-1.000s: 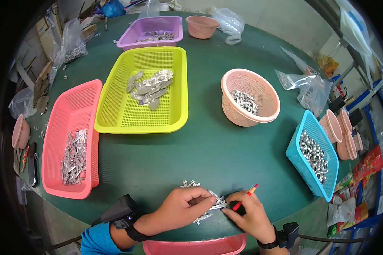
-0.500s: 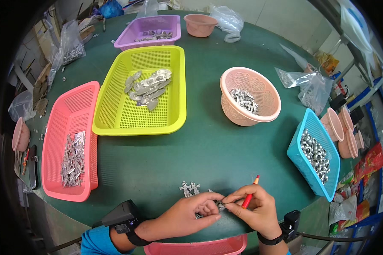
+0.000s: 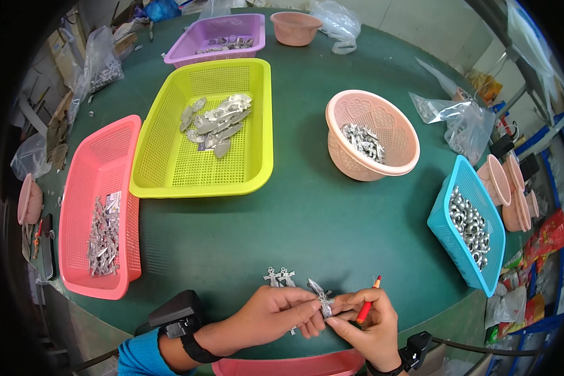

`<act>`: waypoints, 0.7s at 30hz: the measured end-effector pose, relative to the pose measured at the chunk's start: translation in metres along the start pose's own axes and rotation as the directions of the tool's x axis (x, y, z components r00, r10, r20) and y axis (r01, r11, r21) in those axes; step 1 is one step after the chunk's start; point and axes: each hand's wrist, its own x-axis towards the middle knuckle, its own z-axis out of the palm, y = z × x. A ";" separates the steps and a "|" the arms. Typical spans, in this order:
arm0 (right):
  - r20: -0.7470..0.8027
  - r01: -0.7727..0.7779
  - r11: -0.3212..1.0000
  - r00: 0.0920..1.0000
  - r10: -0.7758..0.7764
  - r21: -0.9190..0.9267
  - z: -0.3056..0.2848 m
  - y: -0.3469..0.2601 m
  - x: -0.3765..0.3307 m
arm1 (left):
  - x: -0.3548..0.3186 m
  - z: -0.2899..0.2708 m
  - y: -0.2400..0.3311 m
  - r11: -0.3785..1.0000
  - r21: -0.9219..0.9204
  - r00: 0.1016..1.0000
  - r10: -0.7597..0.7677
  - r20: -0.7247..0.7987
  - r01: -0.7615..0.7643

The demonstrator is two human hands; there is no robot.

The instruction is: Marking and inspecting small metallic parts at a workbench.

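Silver metal piece (image 3: pixel 325 303), over the green table's (image 3: pixel 225 238) five o'clock side, is pinched by the left hand (image 3: pixel 266 319) and right hand (image 3: pixel 371 327) (the latter also gripping a red tool (image 3: pixel 363 313)). Similar pieces (image 3: pixel 287 277) lie at its ten o'clock; farther, a blue basket (image 3: pixel 452 252) at two.

I count one left hand (image 3: pixel 279 318), one right hand (image 3: pixel 370 324), at least one silver piece (image 3: pixel 326 304) between them, one red tool (image 3: pixel 364 311); one purple basket (image 3: pixel 222 29), one lime basket (image 3: pixel 222 174), one turquoise basket (image 3: pixel 450 237), two pink baskets (image 3: pixel 103 166), all five rectangular; at least six round peach containers (image 3: pixel 357 166).
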 end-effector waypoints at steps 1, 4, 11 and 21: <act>-0.018 -0.035 0.999 0.999 0.035 -0.011 -0.001 0.002 -0.002 | 0.001 0.000 -0.001 1.000 -0.009 1.000 -0.005 0.003 0.005; -0.002 -0.071 0.997 0.997 0.071 0.022 -0.001 0.005 -0.004 | 0.001 0.000 -0.001 1.000 -0.021 1.000 -0.009 -0.002 0.009; 0.095 -0.105 0.992 0.991 0.099 0.068 -0.003 0.008 -0.005 | -0.002 -0.001 0.001 1.000 -0.023 1.000 -0.019 -0.006 0.019; -0.087 -0.048 0.995 0.995 0.056 0.093 0.002 0.014 -0.006 | 0.004 0.003 -0.008 0.998 -0.010 0.994 0.066 -0.087 -0.067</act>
